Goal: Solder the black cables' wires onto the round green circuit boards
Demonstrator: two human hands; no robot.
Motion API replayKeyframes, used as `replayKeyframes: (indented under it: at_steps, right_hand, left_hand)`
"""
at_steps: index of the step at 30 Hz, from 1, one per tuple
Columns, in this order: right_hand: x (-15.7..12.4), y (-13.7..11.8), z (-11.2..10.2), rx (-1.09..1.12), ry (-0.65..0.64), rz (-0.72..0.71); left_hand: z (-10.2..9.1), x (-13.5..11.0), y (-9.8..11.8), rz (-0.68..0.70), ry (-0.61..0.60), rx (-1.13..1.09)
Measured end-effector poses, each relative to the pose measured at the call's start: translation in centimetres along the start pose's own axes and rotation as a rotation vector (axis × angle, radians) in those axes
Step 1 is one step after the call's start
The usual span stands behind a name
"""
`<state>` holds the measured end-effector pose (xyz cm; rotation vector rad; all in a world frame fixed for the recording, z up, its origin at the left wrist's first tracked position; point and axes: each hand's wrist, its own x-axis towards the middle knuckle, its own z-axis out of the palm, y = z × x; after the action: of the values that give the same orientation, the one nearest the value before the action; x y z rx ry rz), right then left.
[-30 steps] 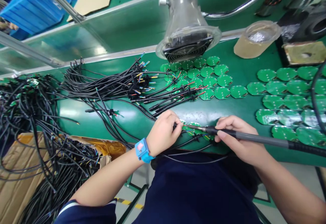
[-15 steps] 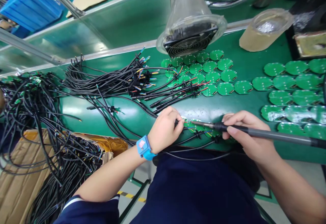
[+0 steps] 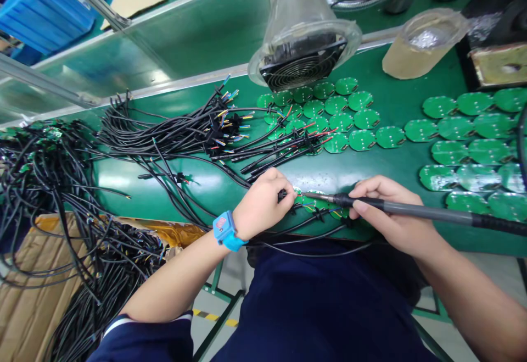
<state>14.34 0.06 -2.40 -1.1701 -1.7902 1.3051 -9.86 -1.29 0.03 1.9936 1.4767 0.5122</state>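
Observation:
My right hand (image 3: 387,208) grips a soldering iron (image 3: 395,208) from the right, its metal tip pointing left at a small green circuit board (image 3: 317,201) near the table's front edge. Pinched in my left hand (image 3: 265,202) is a black cable (image 3: 282,194), its end at the leftmost board beside the iron's tip. Whether the tip touches the wire I cannot tell. Thin coloured wires run to the boards here, and further black cables (image 3: 317,241) curve along the front edge. A blue watch (image 3: 225,229) is on my left wrist.
A fume extractor fan (image 3: 304,65) hangs above rows of round green boards (image 3: 362,139). More boards (image 3: 489,152) lie right. Bundled black cables (image 3: 164,131) spread leftward; others fill a cardboard box (image 3: 37,285). A tan cup (image 3: 420,46) and a blue crate (image 3: 45,13) stand behind.
The view has shifted slightly. Both hands keep their places at the boards, with the iron's tip still beside the left fingers.

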Motion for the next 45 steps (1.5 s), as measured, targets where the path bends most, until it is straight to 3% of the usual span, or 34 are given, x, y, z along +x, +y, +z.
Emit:
replayKeyframes:
  at_steps: [7,15,20,23,28,33,37,40,45]
  right_hand:
    - [0.1,-0.2,0.0,-0.007,0.002,-0.004]
    - [-0.2,0.4,-0.1,0.044,0.009,0.003]
    - [-1.3,0.9,-0.8,0.324,0.236,-0.080]
    - [-2.1,1.0,-1.3,0.346,0.399,-0.120]
    - [-2.7,1.6,-1.5,0.421,0.551,-0.041]
    - [-2.2,1.8,-1.1,0.600,0.583,-0.068]
    - [-2.1,2.1,-1.0,0.609,0.568,-0.064]
    - [-2.5,2.7,-1.1,0.515,0.532,-0.045]
    - [-2.9,3.4,-1.6,0.397,0.353,0.010]
  left_hand:
    - [0.5,-0.2,0.0,-0.001,0.049,0.039]
    - [0.3,0.2,0.1,-0.019,0.010,0.052]
    - [0.2,0.4,0.3,-0.061,-0.020,0.078]
    - [-0.3,0.6,0.3,-0.057,-0.057,0.149]
    - [-1.6,2.4,1.0,0.006,-0.158,0.318]
    - [-0.5,6.7,1.8,0.088,0.152,0.362]
    - [1.3,8.8,1.5,0.131,0.252,0.494]
    - [1.0,8.3,1.4,0.204,0.322,0.394]
    - [-1.8,5.4,2.5,0.350,0.403,0.046]
